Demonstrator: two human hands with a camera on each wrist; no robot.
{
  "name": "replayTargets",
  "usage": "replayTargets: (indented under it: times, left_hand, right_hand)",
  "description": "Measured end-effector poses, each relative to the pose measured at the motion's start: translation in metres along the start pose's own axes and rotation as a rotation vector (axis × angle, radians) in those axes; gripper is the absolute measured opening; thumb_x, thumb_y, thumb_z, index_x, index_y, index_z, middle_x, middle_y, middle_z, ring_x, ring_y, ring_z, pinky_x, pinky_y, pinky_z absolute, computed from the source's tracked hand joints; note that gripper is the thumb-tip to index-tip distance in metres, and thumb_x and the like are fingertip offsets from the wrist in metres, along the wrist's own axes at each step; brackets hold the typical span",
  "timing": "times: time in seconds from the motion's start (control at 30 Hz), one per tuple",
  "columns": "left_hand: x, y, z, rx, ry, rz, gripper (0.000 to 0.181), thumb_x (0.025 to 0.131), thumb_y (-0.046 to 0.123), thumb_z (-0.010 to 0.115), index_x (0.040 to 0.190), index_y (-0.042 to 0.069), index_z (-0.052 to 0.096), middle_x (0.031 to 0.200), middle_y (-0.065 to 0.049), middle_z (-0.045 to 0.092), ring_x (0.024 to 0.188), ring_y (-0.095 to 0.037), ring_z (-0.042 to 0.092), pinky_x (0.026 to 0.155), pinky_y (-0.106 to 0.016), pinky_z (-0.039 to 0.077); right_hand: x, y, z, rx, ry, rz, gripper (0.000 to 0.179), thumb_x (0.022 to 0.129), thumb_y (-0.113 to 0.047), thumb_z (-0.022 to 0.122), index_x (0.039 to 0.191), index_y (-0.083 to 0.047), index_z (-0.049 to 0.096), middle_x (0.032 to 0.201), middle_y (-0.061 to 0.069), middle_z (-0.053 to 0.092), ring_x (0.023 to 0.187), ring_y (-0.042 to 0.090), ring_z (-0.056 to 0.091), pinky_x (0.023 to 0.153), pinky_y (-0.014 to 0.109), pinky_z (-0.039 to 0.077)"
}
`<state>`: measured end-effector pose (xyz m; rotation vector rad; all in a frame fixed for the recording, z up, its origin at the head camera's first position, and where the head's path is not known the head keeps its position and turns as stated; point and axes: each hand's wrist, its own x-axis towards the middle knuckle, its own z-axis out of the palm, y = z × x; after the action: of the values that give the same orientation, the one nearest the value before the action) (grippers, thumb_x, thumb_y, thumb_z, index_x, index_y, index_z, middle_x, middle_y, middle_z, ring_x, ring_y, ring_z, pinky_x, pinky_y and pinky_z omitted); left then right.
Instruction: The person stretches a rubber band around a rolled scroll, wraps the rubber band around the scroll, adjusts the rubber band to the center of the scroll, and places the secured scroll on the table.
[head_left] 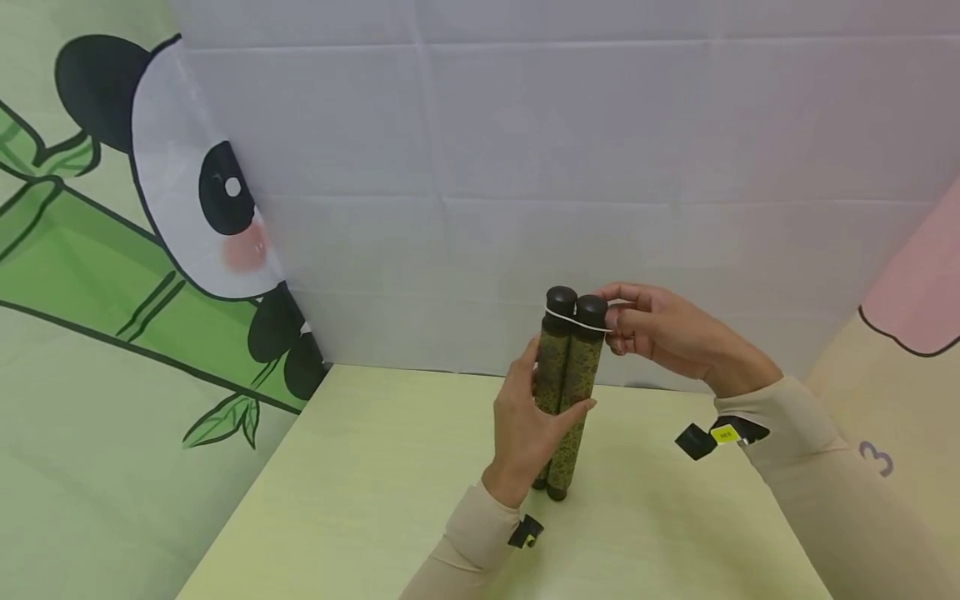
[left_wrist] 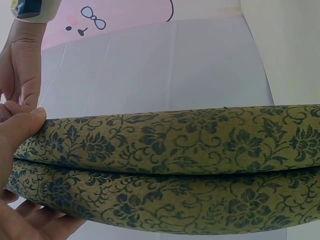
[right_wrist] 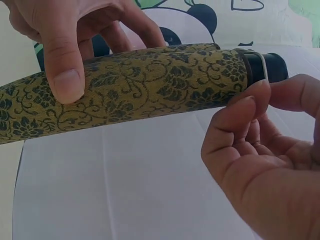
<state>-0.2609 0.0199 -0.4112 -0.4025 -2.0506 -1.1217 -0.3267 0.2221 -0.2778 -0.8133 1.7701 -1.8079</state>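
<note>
Beige sleeves (head_left: 832, 475) reach over the pale yellow surface (head_left: 375, 467), where two flower-patterned rolls (head_left: 581, 375) are held side by side, slightly tilted; whether their lower ends touch it I can't tell. The left hand (head_left: 525, 425) grips both, while the right hand (head_left: 667, 329) pinches a thin white band (head_left: 585, 325) looped around their black top ends (head_left: 592, 309).

On the cream backdrop (head_left: 843, 379) at the right, a purple mark (head_left: 876, 458) shaped like the number 3. On the black band (head_left: 753, 430) at the right sleeve's cuff (head_left: 783, 408), a yellow label (head_left: 725, 433) bearing tiny dark characters, too small to read.
</note>
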Motion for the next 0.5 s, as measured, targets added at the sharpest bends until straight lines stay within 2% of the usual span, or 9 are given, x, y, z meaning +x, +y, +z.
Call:
replayTargets:
  times: [0.17,0.3,0.4,0.5]
  left_hand:
    - [-0.005,0.001,-0.005,-0.013,-0.003,-0.004,0.104,0.071,0.028,0.096,0.157,0.018,0.037,0.133,-0.007,0.059,0.109,-0.022,0.064,0.084,-0.037,0.056]
    - [-0.009,0.001,-0.009,-0.012,0.0,0.002,0.105,0.071,0.027,0.096,0.157,0.018,0.036,0.131,-0.007,0.06,0.106,-0.021,0.065,0.082,-0.037,0.056]
    - [-0.011,0.002,-0.012,-0.009,-0.003,0.002,0.105,0.072,0.027,0.095,0.157,0.018,0.036,0.131,-0.007,0.059,0.105,-0.021,0.064,0.082,-0.037,0.056]
    - [-0.014,0.004,-0.016,-0.011,-0.012,-0.003,0.104,0.072,0.028,0.095,0.158,0.02,0.036,0.132,-0.006,0.059,0.104,-0.02,0.064,0.082,-0.037,0.056]
  right_hand:
    - [-0.007,0.003,0.013,-0.049,0.049,0.008,0.021,0.104,-0.001,0.046,0.125,0.002,0.046,0.105,0.014,0.051,0.074,0.017,0.05,0.067,0.029,0.048]
    - [-0.013,0.005,0.022,-0.064,0.084,0.014,0.019,0.105,-0.003,0.047,0.123,0.001,0.043,0.095,0.01,0.051,0.073,0.018,0.05,0.067,0.03,0.047]
    - [-0.017,0.008,0.027,-0.059,0.093,-0.009,0.014,0.105,-0.003,0.047,0.117,0.0,0.042,0.088,0.005,0.049,0.071,0.017,0.048,0.065,0.031,0.045]
    - [-0.021,0.01,0.032,-0.068,0.119,-0.047,0.007,0.104,-0.001,0.045,0.11,0.0,0.044,0.088,0.004,0.047,0.071,0.017,0.046,0.065,0.031,0.043]
